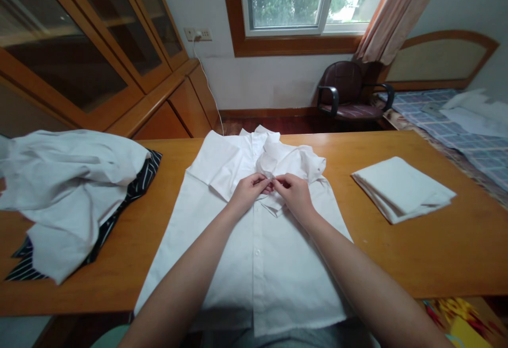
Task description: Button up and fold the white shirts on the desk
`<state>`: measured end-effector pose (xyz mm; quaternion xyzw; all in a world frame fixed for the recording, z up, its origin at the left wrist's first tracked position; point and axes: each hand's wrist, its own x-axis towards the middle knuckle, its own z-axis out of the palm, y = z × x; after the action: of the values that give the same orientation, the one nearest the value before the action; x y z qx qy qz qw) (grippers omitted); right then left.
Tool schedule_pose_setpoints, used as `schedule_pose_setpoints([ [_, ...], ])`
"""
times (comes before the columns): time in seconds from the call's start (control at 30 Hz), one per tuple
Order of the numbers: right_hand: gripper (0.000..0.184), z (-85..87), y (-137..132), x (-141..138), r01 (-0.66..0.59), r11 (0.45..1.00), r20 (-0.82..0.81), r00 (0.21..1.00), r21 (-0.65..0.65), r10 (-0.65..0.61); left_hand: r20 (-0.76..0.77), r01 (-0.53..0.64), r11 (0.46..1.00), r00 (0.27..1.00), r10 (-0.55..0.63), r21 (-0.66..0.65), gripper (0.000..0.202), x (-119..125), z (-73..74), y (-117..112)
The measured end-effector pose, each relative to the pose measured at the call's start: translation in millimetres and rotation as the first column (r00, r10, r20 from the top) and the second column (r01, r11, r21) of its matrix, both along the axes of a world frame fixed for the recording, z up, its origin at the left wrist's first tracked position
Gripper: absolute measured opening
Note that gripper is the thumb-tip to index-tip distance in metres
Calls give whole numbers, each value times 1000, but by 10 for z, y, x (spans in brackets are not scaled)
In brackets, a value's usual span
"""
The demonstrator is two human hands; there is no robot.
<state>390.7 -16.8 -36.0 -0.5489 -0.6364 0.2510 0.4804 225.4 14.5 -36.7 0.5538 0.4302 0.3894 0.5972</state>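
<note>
A white button-up shirt (222, 221) lies front side up on the wooden table, its collar end towards the window and its hem over the near edge. My left hand (252, 188) and my right hand (292, 190) meet over the upper chest of the shirt. Both have their fingertips pinched on a bunched part of it, which looks like a sleeve end. The exact spot between the fingers is hidden. The sleeve on the left is laid inward across the chest, and the button placket runs down the middle.
On the right of the table (428, 253) lies a folded white cloth (400, 186). A crumpled white garment (79, 173) rests over a black striped cloth (146, 171) on the left. Beyond stand a cabinet (159, 126), an armchair (349, 91) and a bed (444, 120).
</note>
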Motion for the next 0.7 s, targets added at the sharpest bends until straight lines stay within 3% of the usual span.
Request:
schedule_pose_setpoints([
  [0.13,21,34,15,-1,-28,992,-187,982,-120,5,-2,19,1000,1000,-19,24,35,1,13,-17],
  [0.3,24,41,34,10,-59,983,-258,966,-175,12,5,25,998,1000,-26,53,31,-5,-9,-25],
  [0.43,21,30,25,-2,-52,993,-177,984,-104,33,7,13,998,1000,-13,55,30,-4,-20,-19],
  [0.6,13,38,3,-15,-40,994,29,999,99,37,-9,-3,997,1000,4,75,29,-7,35,-30],
  [0.7,11,40,-3,-1,-78,989,83,994,127,68,-1,-3,998,1000,3,60,27,-13,66,-37],
])
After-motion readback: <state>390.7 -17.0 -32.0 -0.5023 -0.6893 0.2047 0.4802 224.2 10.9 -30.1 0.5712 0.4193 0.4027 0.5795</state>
